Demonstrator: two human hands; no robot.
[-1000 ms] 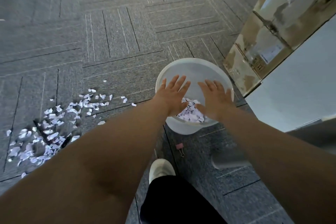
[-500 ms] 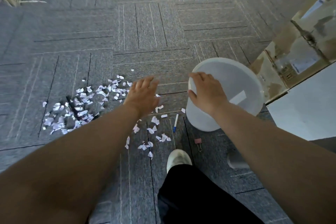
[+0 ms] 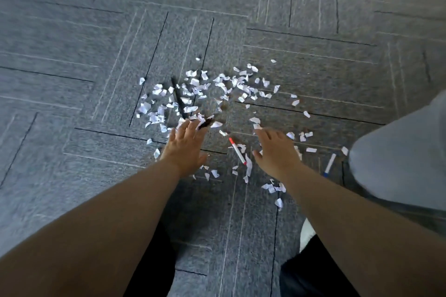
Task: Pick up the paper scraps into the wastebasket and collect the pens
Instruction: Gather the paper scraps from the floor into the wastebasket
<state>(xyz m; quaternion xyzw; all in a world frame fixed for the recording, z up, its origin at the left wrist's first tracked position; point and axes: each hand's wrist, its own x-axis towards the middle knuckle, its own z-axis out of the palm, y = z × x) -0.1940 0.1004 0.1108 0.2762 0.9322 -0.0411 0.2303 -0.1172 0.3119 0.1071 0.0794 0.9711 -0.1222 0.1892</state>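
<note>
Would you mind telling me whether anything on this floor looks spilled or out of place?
Yes. Torn white paper scraps are strewn over the grey carpet, with pens lying among them: a red-tipped pen, a blue-tipped pen and a dark pen. Both hands, left and right, are open and empty.

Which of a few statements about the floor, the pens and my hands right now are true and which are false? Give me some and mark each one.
1. Paper scraps lie scattered on the grey carpet. True.
2. The left hand grips a pen. False: it is open, fingers spread over the scraps.
3. A white pen with red ends lies between the two hands. True.
4. The right hand holds a fistful of scraps. False: it is open and empty.
5. A white pen with a blue tip lies right of the right hand. True.
6. A black pen stands upright. False: it lies flat among the scraps.
</note>
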